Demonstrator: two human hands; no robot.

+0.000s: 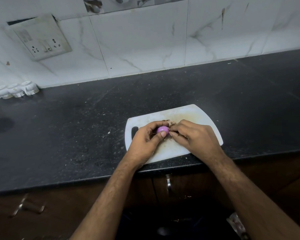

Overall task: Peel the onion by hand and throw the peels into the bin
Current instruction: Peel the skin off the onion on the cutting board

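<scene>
The dark desk carries a white cutting board near its front edge, and both hands work over the board's middle. The left hand grips the small purple onion, fingers curled round it; the right hand pinches at the onion's right side, apparently on a strip of skin. Brown peels lie just behind. Peeling looks nearly finished, since the onion shows bare and glossy. Next, the scraps need gathering for a bin, which is not clearly in view.
</scene>
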